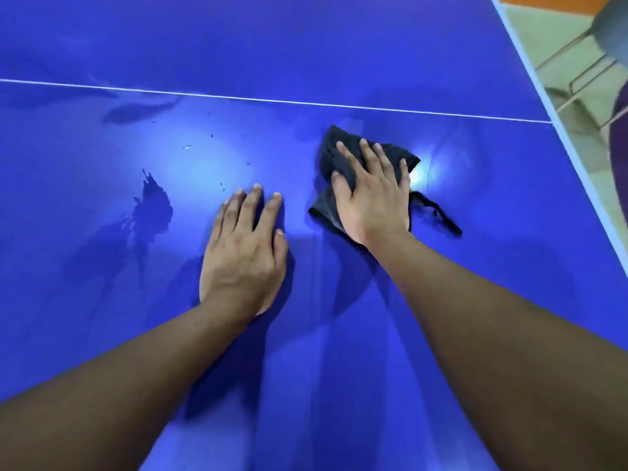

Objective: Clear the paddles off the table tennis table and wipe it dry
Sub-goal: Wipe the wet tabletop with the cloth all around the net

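The blue table tennis table (pixel 339 45) fills the view, crossed by a thin white line (pixel 272 100) on the far side and bounded by its edge (pixel 530 73) at the right; no paddles are seen on the part in view, so that step is judged done here, though the rest of the table is out of frame.

A dark wet patch (pixel 153 205) lies at the left, and a fainter streak (pixel 139 110) is seen far left, just near of the line; both are well apart from the cloth, and could be missed if wiping is kept to the right side.

The dark cloth (pixel 331 154) is bunched right of centre, flat on the table; water may be smeared rather than lifted if the bunched cloth is soaked, and a loose tail (pixel 441 215) trailing to the near right could drag wet streaks over wiped ground.

The right hand (pixel 370 195) is pressed on the cloth, fingers spread and fairly straight, nothing clamped; the cloth could slip from under so flat a palm.

The left hand (pixel 246 256) is laid flat on the bare table, fingers straight and apart, just left of the cloth; it could slide on the wet gloss if leaned on.

Small droplets (pixel 222 188) are scattered far of the left hand; these are easily overlooked.
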A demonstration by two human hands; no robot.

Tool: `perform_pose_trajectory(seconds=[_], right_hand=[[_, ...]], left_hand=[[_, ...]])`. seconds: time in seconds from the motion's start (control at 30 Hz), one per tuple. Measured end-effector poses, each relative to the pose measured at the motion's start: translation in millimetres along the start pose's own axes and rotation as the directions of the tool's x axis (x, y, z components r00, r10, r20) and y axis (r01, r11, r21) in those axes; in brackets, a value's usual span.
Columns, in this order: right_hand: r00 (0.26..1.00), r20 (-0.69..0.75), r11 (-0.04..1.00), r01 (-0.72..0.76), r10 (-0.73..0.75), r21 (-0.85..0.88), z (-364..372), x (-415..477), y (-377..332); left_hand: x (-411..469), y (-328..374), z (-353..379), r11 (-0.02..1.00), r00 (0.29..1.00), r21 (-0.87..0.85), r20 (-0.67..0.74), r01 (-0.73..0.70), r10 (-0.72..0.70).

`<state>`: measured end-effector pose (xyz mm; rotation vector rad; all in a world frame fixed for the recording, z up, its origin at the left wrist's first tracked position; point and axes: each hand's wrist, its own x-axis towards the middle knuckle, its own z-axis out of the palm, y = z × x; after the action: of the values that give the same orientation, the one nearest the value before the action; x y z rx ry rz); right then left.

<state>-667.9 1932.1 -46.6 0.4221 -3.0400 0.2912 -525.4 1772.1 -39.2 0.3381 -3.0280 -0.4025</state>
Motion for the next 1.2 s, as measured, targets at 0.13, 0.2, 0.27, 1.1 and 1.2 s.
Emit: perform_pose_trajectory(seconds=[0.13, 0.2, 0.27, 1.1, 1.2], right_hand=[[1.0, 0.005, 1.0, -0.007, 0.007, -0.011, 6, 66, 0], [1.0, 0.005, 1.0, -0.01, 0.01, -0.014, 9, 92, -2], [1.0, 0.005, 1.0, -0.015, 0.015, -0.015, 10, 110, -3], [0.965, 0.051, 0.966, 0.255, -0.257, 0.051, 5, -117, -44], [0.961, 0.065, 0.963, 0.265, -0.268, 0.045, -5, -179, -49]], left_hand=[[2, -2, -2, 1.0, 1.0, 0.02, 0.027, -0.015, 0.015], [3, -3, 0, 1.0, 1.0, 0.029, 0.03, -0.008, 0.007], [2, -3, 0, 0.999, 1.0, 0.033, 0.023, -0.005, 0.004], [-71, -16, -19, 0.99, 0.993, -0.102, -0.075, -0.101, 0.093], [-153, -26, -26, 0.992, 0.993, -0.059, -0.028, -0.112, 0.111]])
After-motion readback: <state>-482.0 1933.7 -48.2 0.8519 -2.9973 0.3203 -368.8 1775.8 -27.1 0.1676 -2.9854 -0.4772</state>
